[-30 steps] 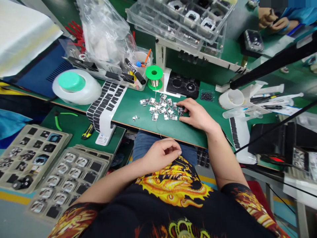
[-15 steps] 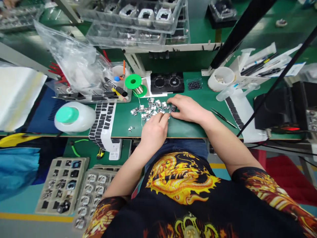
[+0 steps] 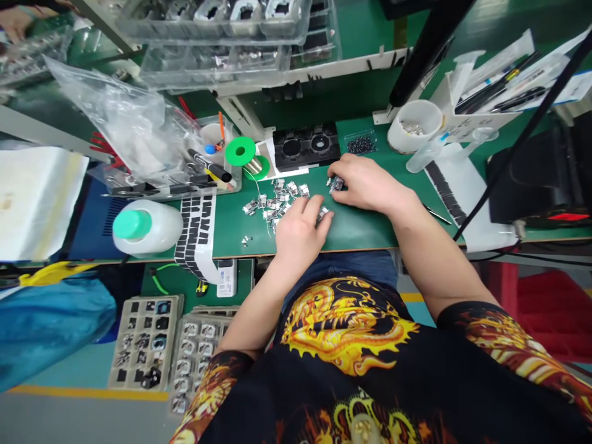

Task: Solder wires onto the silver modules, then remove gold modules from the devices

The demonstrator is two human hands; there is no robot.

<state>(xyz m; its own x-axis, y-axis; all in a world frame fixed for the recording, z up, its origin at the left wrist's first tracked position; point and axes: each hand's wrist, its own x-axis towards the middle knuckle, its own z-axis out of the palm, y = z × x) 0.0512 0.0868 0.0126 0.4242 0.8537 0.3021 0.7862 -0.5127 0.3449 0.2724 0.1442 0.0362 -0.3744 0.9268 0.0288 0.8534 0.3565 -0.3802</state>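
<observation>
A scatter of several small silver metal parts (image 3: 272, 202) lies on the green bench mat (image 3: 361, 225). My left hand (image 3: 300, 231) rests palm down at the pile's near right edge, its fingertips on one metal part (image 3: 322, 213). My right hand (image 3: 365, 183) lies further right, fingers curled over a few metal parts (image 3: 336, 182) apart from the pile. A black two-hole fixture (image 3: 305, 146) sits just behind the pile. A green spool of fine wire (image 3: 241, 153) stands to its left.
A white bottle with a green cap (image 3: 145, 226) and a strip of black pads (image 3: 197, 231) lie left. A white cup (image 3: 415, 125), tweezers (image 3: 436, 214) and syringes are right. Trays of parts (image 3: 144, 339) sit below the bench. Clear trays (image 3: 217, 24) stand on the rear shelf.
My left hand rose from my lap onto the bench and reached the pile. My right hand drew a few parts away to the right. The view swung left and tilted.
</observation>
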